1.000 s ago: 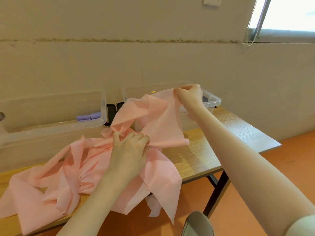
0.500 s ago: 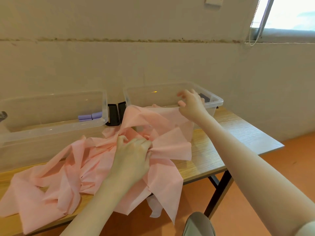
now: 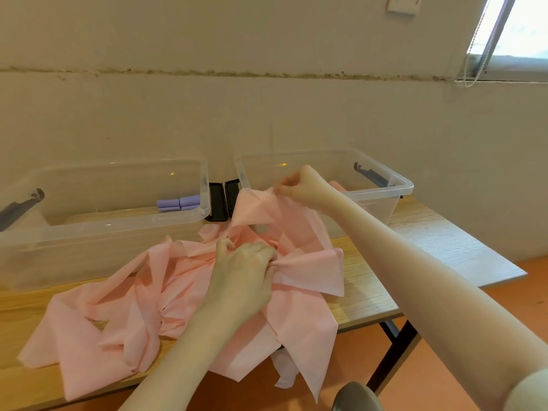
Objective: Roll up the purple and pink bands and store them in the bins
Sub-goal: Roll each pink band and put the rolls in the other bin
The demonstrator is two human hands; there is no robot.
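Head view: pink band [image 3: 189, 295] crumpled, no clear long axis; left hand [image 3: 243, 271] and right hand [image 3: 305, 185] fingers both pinching it.

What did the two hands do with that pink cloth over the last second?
The right hand first held the pink band up high, then lowered, opened briefly, and now pinches an edge again near the right bin. The left hand stayed gripping the bunched middle of the pile. The purple rolls in the left bin did not move.
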